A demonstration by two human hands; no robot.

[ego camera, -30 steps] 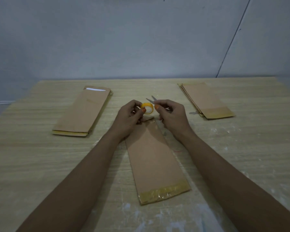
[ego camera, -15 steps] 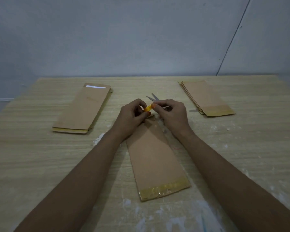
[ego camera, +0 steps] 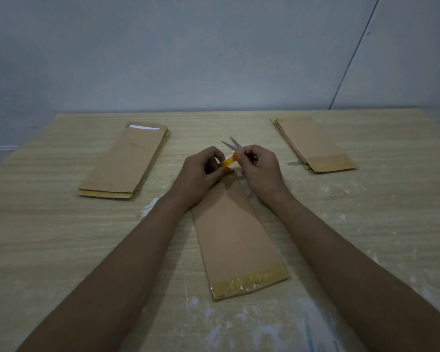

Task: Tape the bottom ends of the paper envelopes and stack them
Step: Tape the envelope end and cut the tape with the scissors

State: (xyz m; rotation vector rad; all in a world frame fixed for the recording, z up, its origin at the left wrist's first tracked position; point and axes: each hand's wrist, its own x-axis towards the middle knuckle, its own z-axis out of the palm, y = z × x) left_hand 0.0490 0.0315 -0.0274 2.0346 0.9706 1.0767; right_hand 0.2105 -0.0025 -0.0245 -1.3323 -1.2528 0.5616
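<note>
You are looking down at a pale wood-grain table (ego camera: 61,237) smeared with white patches along its near edge, set against a plain grey wall (ego camera: 188,59). Your left hand (ego camera: 201,174) and right hand (ego camera: 262,168) meet over the far end of the middle envelope (ego camera: 234,237), both pinching the yellow tape roll (ego camera: 228,162) between their fingertips. Your right hand also seems to hold the scissors (ego camera: 231,144); only the parted blades show past your knuckles, so the grip itself is hidden. The middle envelope lies flat between your forearms, its near end covered by a glossy strip of tape (ego camera: 249,282). A stack of envelopes (ego camera: 125,163) sits well to the left, and another stack with a taped end (ego camera: 315,146) to the right.
</note>
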